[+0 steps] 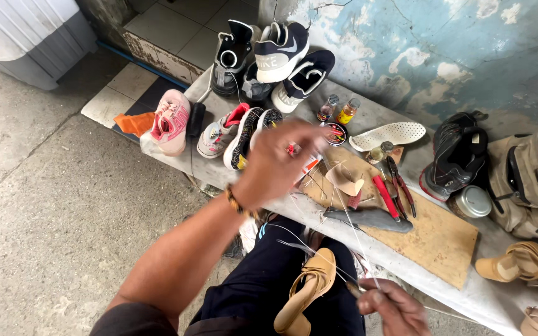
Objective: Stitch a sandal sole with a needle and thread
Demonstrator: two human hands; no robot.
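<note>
My left hand (279, 160) is raised over the bench with its fingers closed, pinching a thin white thread (350, 224). The thread runs down from it to my right hand (392, 306) at the bottom edge. That hand grips a thin awl-like needle (352, 288) pointing left toward a tan heeled sandal (309, 287) that rests on my lap. A beaded bracelet circles my left wrist, and a red-stoned ring sits on a finger.
A stone bench (487, 298) carries several sneakers (281, 53), a pink shoe (170, 121), two small bottles (337, 111), a white insole (388, 134), and a wooden board (434, 239) with red-handled pliers (396, 186). Right: black shoe (456, 152), round tin (472, 201), khaki bag (527, 183), tan sandals (518, 261).
</note>
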